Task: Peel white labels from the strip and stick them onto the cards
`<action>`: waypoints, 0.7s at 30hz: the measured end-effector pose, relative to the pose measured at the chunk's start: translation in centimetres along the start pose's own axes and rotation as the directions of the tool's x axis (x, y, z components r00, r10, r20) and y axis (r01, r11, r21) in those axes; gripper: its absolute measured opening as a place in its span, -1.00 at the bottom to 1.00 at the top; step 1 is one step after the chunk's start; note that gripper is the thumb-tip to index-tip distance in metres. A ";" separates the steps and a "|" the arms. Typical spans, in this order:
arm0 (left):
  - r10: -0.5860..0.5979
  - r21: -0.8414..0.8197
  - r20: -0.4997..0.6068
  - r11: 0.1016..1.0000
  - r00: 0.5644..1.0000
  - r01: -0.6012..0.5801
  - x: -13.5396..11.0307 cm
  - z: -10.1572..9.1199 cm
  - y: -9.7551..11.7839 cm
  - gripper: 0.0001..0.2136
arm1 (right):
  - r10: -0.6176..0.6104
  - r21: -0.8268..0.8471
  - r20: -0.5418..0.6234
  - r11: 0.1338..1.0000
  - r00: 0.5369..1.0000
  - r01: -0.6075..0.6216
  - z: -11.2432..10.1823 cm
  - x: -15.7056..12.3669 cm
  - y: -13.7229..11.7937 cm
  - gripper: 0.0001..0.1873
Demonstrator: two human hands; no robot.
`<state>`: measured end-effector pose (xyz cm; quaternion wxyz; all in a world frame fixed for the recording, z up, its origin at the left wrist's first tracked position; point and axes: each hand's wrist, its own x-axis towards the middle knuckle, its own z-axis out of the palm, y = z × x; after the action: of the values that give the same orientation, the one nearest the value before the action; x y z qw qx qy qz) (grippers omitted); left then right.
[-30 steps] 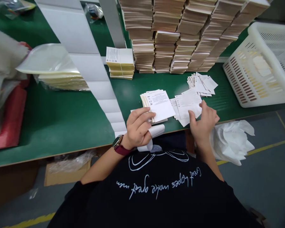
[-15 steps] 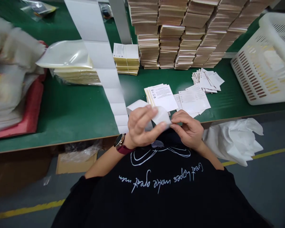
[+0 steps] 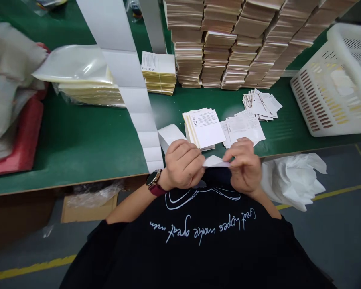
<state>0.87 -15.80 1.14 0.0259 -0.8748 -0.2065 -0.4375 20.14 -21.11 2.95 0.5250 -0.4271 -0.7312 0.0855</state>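
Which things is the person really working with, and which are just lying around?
Working with:
left hand
right hand
white paper strip, pinched between them
printed leaflets

Just lying about:
tall stacks of brown-edged cards
white plastic basket
crumpled white wrapping

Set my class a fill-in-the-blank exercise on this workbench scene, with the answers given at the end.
1. The round-faced wristwatch on the person's left wrist has a ____ strap.
2. The white slotted plastic basket stands on the green workbench, to the person's ____.
3. The curled white paper strip is pinched by ____ hands, the left hand and the right hand.

Answers: dark red; right; both.
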 end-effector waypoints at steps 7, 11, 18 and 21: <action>0.015 -0.006 -0.083 1.000 0.996 -0.015 -1.2 1.2 -1.3 -0.91 | 0.296 -0.013 -0.337 0.948 0.894 -0.319 0.1 3.1 0.4 -0.94; 0.057 -0.017 -0.080 0.998 0.995 -0.059 -1.5 1.9 -1.5 -0.89 | 0.357 -0.006 -0.170 0.932 0.918 -0.364 1.7 4.4 2.2 -0.85; 0.038 -0.060 -0.088 0.997 0.995 -0.043 -1.7 2.1 -1.4 -0.90 | 0.405 -0.064 0.048 0.914 0.913 -0.402 2.3 4.8 3.1 -0.85; 0.048 -0.030 -0.074 0.998 0.996 -0.051 -1.6 2.0 -1.4 -0.88 | 0.408 -0.104 0.062 0.910 0.911 -0.401 2.1 4.8 3.2 -0.86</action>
<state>0.95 -14.58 -1.53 0.0302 -0.8632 -0.1766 -0.4719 19.67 -15.00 3.54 0.4456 -0.5884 -0.6509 0.1773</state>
